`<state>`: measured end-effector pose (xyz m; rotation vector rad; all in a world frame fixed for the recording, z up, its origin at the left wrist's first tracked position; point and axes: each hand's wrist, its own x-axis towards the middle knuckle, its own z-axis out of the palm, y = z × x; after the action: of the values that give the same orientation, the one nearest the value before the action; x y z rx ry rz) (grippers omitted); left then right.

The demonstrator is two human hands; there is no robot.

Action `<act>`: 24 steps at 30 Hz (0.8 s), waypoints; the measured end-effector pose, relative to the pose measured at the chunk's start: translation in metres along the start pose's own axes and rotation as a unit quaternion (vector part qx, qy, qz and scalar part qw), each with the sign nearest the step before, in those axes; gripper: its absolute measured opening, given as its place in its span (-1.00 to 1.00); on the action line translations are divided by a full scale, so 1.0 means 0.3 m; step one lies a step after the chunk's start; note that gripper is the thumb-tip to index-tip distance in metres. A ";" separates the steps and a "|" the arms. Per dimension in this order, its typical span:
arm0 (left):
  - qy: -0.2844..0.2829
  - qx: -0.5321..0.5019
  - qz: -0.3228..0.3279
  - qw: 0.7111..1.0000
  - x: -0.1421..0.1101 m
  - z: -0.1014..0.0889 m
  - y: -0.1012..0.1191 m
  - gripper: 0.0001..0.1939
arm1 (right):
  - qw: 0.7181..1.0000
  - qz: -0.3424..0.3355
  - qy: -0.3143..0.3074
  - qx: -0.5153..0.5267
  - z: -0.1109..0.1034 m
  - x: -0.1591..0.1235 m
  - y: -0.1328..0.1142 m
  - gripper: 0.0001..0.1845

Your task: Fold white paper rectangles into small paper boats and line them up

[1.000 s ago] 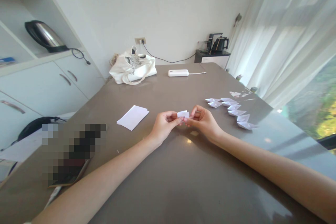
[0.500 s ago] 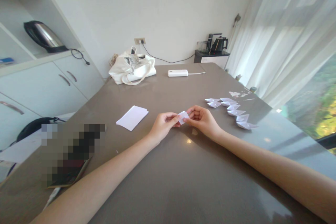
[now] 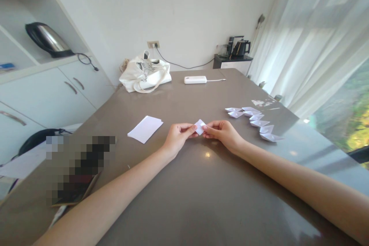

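A small folded piece of white paper [image 3: 200,127], diamond-shaped from here, is held up between my two hands over the table. My left hand [image 3: 179,138] pinches its left corner between thumb and fingers. On the opposite corner my right hand [image 3: 223,133] has its thumb and fingers closed too. Left of my hands lies a stack of white paper sheets [image 3: 145,129]. Several folded paper boats [image 3: 259,123] stand in a slanting row on the right.
Across the grey table [image 3: 184,196] are a white bag [image 3: 144,75] and a white power bank [image 3: 195,80] with a short cable. Paper scraps [image 3: 261,103] lie at the far right. A partly blurred phone-like dark object [image 3: 76,192] rests at the left edge.
The folded paper has turned and now shows as an upright diamond with more of its face visible. My right fingers have lowered and drawn to its right corner.
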<state>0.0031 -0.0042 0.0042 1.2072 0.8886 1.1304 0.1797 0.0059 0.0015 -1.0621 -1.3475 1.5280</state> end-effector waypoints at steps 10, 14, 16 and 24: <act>0.000 -0.045 -0.018 0.999 -0.001 0.006 0.001 -0.75 | 0.996 -0.067 0.017 -0.063 0.016 -0.019 -0.035 -0.63; -0.021 -0.014 -0.034 0.999 0.005 -0.006 -0.001 -0.73 | 0.992 -0.080 -0.001 -0.097 0.010 -0.020 -0.035 -0.61; -0.019 0.024 -0.018 0.999 0.006 -0.009 0.004 -0.70 | 0.990 -0.084 -0.015 -0.112 0.009 -0.019 -0.033 -0.59; 0.025 0.058 0.032 0.998 -0.004 0.001 0.014 -0.78 | 0.987 -0.027 -0.086 -0.135 0.018 -0.021 -0.010 -0.58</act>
<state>0.0025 -0.0055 0.0082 1.3140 0.9701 1.1779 0.1767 -0.0015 0.0052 -1.0651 -1.7285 1.4504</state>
